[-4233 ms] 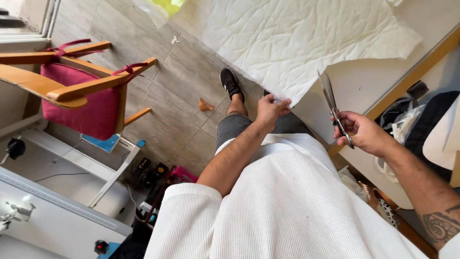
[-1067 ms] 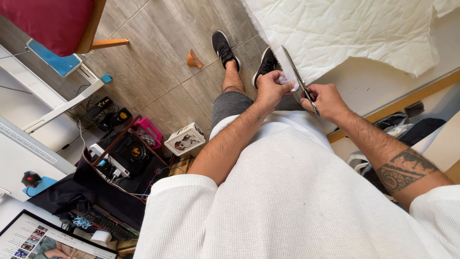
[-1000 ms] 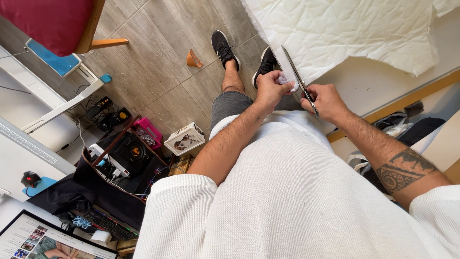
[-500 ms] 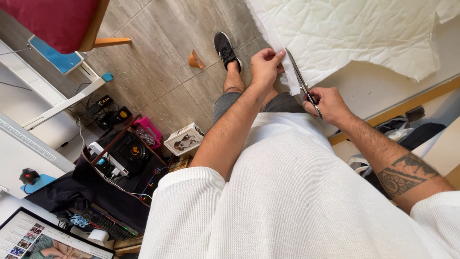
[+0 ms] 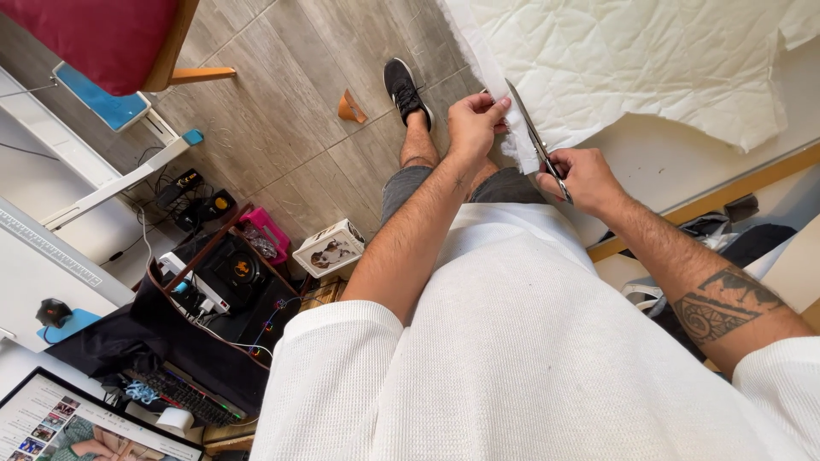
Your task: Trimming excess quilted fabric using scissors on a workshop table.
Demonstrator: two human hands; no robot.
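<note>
Quilted white fabric (image 5: 632, 60) edge pinched in left hand (image 5: 472, 125) fingers, scissors (image 5: 536, 141) gripped in right hand (image 5: 582, 177).

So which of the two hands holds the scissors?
The right hand holds the long metal scissors; the left hand only pinches the white quilted fabric's edge.

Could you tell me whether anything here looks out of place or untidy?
The white quilted fabric has a ragged, uneven right edge. On the floor, a small orange wedge lies loose beside the black shoe, and cables tangle around the black equipment at left.
</note>
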